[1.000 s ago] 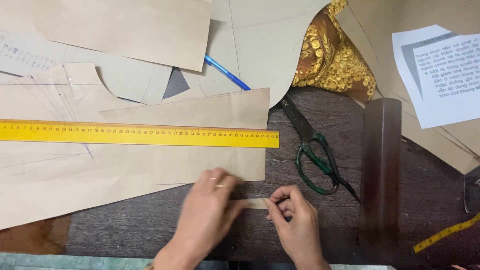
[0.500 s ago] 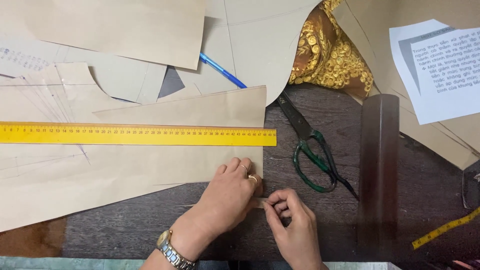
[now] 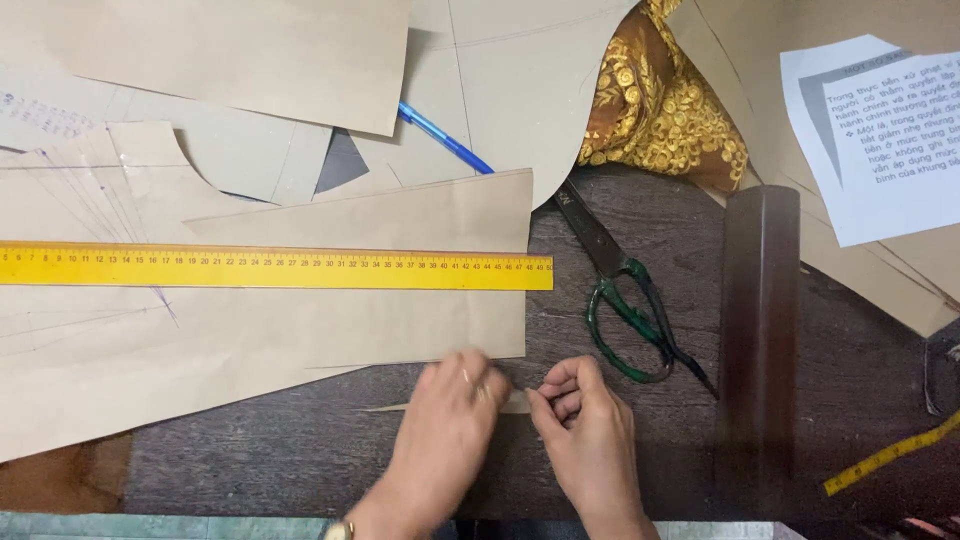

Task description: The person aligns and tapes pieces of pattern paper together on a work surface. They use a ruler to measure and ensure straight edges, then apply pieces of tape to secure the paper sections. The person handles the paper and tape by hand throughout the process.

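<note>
Both hands are down at the near edge of the dark wooden table (image 3: 300, 470), working on a thin sliver of brown paper (image 3: 400, 407) that lies flat on the wood just below the big brown pattern paper (image 3: 300, 330). The left hand (image 3: 445, 435) is a bit motion-blurred, palm down, fingers pressed over the sliver's right end, so I can't tell if it's pinching it or just pinning it down. The right hand (image 3: 585, 435) is curled narrow, thumb and forefinger pinched together right at the same end of the strip, touching or almost touching the left fingertips. A ring shows on the left hand, and a watch (image 3: 338, 530) peeks out at the wrist.

Everything else, taking the yellow ruler (image 3: 275, 269) as the landmark: it lies flat across the big pattern paper, above the hands. Just past its right end sit the green-handled scissors (image 3: 625, 300), closed, blades pointing up and away from the hands. Above the ruler's right part a blue pen (image 3: 445, 140) pokes out from under more paper sheets. Up and right of the ruler's end there's a bunched gold embroidered fabric (image 3: 665, 110). Further right stands a dark wooden bar (image 3: 758, 330), and beyond it a printed white sheet (image 3: 880, 130). Far lower right of the ruler, a bit of yellow tape measure (image 3: 885, 457) lies on the table
</note>
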